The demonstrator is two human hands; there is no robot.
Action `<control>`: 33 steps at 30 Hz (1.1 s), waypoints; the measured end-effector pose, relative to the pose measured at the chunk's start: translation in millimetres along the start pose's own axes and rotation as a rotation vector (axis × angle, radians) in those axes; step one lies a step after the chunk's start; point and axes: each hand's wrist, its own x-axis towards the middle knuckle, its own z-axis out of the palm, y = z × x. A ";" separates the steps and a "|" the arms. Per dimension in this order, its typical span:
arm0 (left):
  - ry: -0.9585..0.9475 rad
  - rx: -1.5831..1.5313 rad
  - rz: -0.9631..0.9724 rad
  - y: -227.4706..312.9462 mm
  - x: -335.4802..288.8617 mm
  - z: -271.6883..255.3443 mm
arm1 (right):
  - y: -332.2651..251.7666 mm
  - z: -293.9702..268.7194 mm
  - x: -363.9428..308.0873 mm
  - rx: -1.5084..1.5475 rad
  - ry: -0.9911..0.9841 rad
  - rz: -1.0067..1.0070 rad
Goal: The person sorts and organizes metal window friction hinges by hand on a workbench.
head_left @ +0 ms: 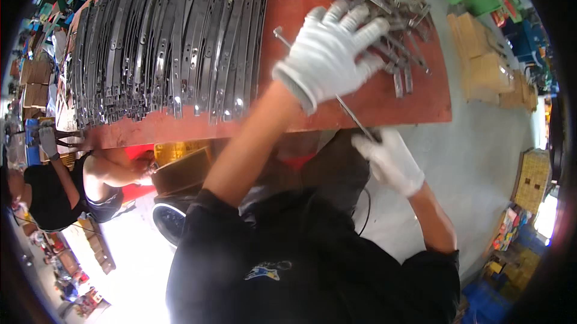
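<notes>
My left hand, in a white knitted glove, is above the red tabletop with its fingers spread. A thin metal strip runs slantwise beneath it, and its far end shows past the wrist side of the glove. Whether the palm touches the strip is hidden. Beyond the table's near edge, my right hand, gloved alike and slightly blurred, has its fingers closed on the strip's near end. Past the left fingertips lies a loose heap of metal strips. Left of my left hand, many dark slotted strips lie side by side in a dense row.
The red table ends just in front of my body. Below it at left are a brown carton and a yellow crate. Another person sits at the left. Cardboard boxes stand on the floor at right.
</notes>
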 end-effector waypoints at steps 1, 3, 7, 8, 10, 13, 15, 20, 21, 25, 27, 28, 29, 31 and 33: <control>-0.055 0.033 0.032 -20.6 -8.2 18.2 | -5.3 11.2 16.2 0.228 -0.040 0.282; -0.081 0.063 0.062 -44.8 -28.9 72.7 | 25.4 42.4 50.8 0.378 -0.029 0.273; -0.156 0.029 0.031 -9.8 -38.4 76.3 | 55.4 47.2 35.5 0.766 -0.078 0.432; -0.171 -0.005 0.037 3.9 -37.2 72.2 | 53.9 54.9 20.7 0.766 -0.022 0.451; -0.200 0.019 0.048 7.2 -40.0 80.8 | 71.0 65.1 27.8 0.680 0.064 0.408; -0.281 0.059 0.002 -5.0 -54.2 96.2 | 77.2 77.2 30.4 0.837 -0.007 0.449; -0.304 0.035 0.025 -2.9 -60.5 96.1 | 92.2 99.2 25.5 0.781 0.047 0.418; -0.306 0.061 0.053 -1.9 -65.8 96.1 | 114.6 128.6 47.4 0.862 0.127 0.338; -0.277 0.034 0.047 -6.3 -63.0 93.8 | 115.6 128.5 49.0 0.880 0.113 0.320; -0.178 0.076 -0.154 12.9 -75.7 68.4 | 101.5 131.6 39.2 0.625 0.226 0.081; 0.013 -0.207 -0.366 45.8 -93.2 66.8 | 101.7 128.1 34.8 0.289 0.368 0.004; 0.136 -0.424 -0.439 47.0 -103.2 52.7 | 59.3 121.4 22.0 0.454 0.255 -0.004; 0.177 -0.515 -0.446 46.5 -99.4 35.4 | 44.9 122.5 14.7 0.440 0.238 -0.122; 0.251 -0.274 -0.344 25.9 -83.8 -17.6 | 22.3 103.4 4.4 0.378 0.175 -0.331; 0.299 -0.109 -0.295 -20.8 -67.1 -78.5 | 14.8 60.5 20.0 0.106 0.322 -0.571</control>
